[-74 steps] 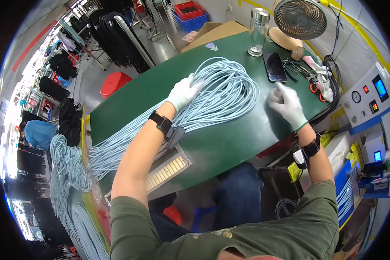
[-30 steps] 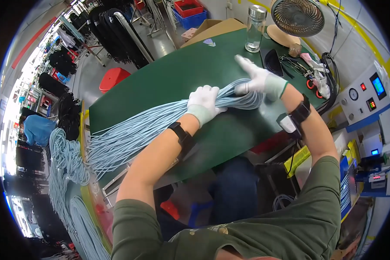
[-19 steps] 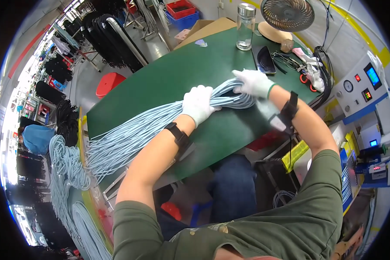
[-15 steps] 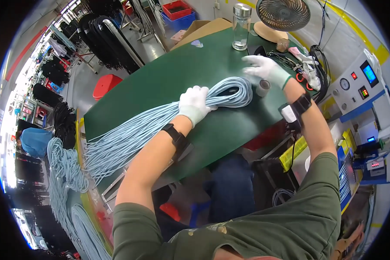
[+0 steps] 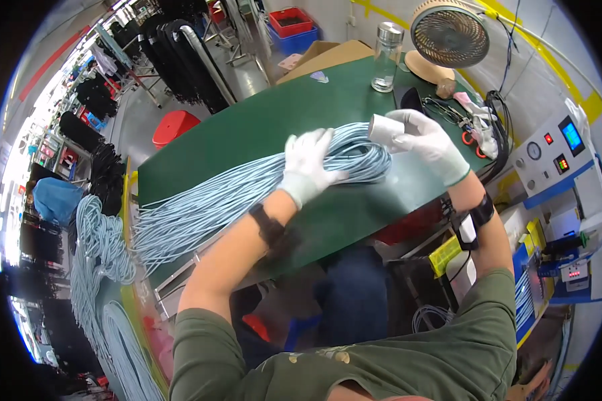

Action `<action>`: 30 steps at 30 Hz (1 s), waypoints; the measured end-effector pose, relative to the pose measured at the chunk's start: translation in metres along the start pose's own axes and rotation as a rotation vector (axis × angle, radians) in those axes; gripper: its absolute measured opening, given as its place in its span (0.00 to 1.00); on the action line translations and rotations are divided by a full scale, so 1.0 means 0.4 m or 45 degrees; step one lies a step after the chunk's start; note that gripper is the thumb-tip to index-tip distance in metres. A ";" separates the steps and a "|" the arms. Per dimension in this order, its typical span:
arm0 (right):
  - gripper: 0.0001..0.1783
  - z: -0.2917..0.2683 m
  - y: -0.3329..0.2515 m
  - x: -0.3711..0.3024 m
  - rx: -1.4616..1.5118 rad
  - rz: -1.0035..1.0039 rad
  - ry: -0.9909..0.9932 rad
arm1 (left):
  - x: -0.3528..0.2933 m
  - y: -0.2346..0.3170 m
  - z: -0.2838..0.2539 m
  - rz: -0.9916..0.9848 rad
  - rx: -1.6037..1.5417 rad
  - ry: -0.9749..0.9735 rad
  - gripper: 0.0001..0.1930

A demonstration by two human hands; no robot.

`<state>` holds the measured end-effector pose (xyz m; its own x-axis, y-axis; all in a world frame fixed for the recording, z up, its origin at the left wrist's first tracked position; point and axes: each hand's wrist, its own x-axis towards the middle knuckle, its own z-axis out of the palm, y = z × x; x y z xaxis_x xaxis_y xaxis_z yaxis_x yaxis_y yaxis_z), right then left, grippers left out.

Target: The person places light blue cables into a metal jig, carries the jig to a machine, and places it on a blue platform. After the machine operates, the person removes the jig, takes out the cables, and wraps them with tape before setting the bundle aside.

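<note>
A long bundle of light-blue cables lies across the green table, its looped end to the right and its loose ends fanning out to the left. My left hand, in a white glove, rests on top of the bundle with the fingers stretched and the thumb apart. Just above the looped end, my gloved right hand grips a small white roll, which looks like tape, tilted between thumb and fingers. The roll partly covers the loops behind it.
A glass bottle, a fan and red-handled scissors stand or lie at the table's far right. A control box is at the right. More cable bundles hang at the left edge, beyond which sits a red stool.
My right hand has come down and picked up the white roll from the table, bringing it to the loops. My left hand has loosened from around the bundle, its fingers now spread.
</note>
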<state>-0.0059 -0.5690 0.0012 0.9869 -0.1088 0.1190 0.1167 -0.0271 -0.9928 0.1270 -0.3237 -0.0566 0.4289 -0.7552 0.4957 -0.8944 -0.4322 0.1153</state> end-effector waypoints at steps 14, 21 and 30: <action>0.19 0.269 -0.032 -0.055 -0.972 -1.049 -0.194 | -0.180 0.098 -0.196 -0.683 -1.644 0.114 0.29; 0.15 0.339 -0.060 -0.068 -0.526 -0.642 -0.087 | -0.218 0.110 -0.271 -0.832 -1.741 0.069 0.29; 0.11 0.333 -0.044 -0.070 -0.994 -0.978 -0.162 | -0.214 0.131 -0.294 -0.870 -1.473 -0.055 0.24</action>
<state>-0.0206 -0.4331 0.0135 0.6909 0.3078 0.6541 0.6460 -0.6690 -0.3675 0.0285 -0.2237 0.0084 0.8135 -0.5811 0.0227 -0.0850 -0.0802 0.9931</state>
